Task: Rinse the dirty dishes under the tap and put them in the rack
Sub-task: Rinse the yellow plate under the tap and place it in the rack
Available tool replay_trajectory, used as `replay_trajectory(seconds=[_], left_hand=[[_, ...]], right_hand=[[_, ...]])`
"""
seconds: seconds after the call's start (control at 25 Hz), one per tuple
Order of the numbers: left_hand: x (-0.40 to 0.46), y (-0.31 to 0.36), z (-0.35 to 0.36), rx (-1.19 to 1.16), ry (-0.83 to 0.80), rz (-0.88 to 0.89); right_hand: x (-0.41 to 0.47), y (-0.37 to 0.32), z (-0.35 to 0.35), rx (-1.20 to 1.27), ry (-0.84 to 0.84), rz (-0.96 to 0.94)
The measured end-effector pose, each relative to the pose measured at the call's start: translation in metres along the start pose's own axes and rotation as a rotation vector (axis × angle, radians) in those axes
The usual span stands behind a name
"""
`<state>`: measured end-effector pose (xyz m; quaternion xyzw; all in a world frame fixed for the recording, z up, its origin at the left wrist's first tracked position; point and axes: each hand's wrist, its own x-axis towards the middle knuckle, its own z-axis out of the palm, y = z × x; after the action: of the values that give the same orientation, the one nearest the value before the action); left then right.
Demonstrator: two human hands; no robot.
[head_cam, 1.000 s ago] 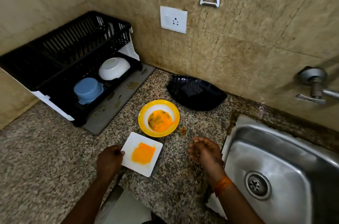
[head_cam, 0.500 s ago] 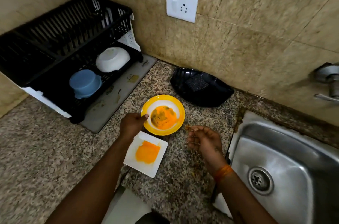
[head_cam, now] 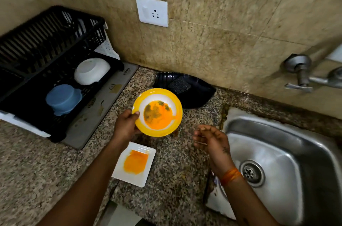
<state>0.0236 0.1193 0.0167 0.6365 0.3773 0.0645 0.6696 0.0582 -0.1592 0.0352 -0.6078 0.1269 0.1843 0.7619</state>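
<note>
While left hand grips it, yellow-rimmed bowl shows orange residue.

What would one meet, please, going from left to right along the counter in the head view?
Black dish rack → blue bowl → white bowl → yellow-rimmed plate in the left hand → right hand → sink.

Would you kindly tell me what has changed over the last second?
The left hand left the square white plate, took the yellow bowl by its rim and lifted it off the counter. The right hand stayed open beside the sink; the square plate and the two bowls in the rack stayed put.
</note>
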Motion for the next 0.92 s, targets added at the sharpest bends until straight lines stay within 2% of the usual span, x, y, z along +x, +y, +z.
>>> replay_trajectory(seconds=[0.04, 0.28, 0.44, 0.56, 0.64, 0.8, 0.92], left_hand=[[-0.024, 0.012, 0.051, -0.055, -0.126, -0.012], [-0.067, -0.006, 0.105, -0.259, -0.279, -0.137], [-0.097, -0.012, 0.201, -0.211, -0.432, -0.080], [-0.126, -0.010, 0.261, -0.204, -0.538, -0.072], [-0.145, -0.006, 0.291, -0.222, -0.601, -0.112], [-0.169, 0.003, 0.335, -0.224, -0.664, -0.174], [-0.176, 0.010, 0.358, -0.237, -0.678, -0.204]], right_hand=[[-0.007, -0.019, -0.042, 0.057, 0.075, -0.068], [-0.003, -0.050, -0.084, -0.006, 0.132, -0.167], [0.011, -0.093, -0.182, -0.070, 0.372, -0.338], [0.023, -0.135, -0.243, -0.198, 0.636, -0.554], [0.034, -0.169, -0.270, -0.349, 0.751, -0.569], [0.052, -0.210, -0.287, -0.650, 0.763, -0.624], [0.065, -0.219, -0.291, -0.642, 0.820, -0.643]])
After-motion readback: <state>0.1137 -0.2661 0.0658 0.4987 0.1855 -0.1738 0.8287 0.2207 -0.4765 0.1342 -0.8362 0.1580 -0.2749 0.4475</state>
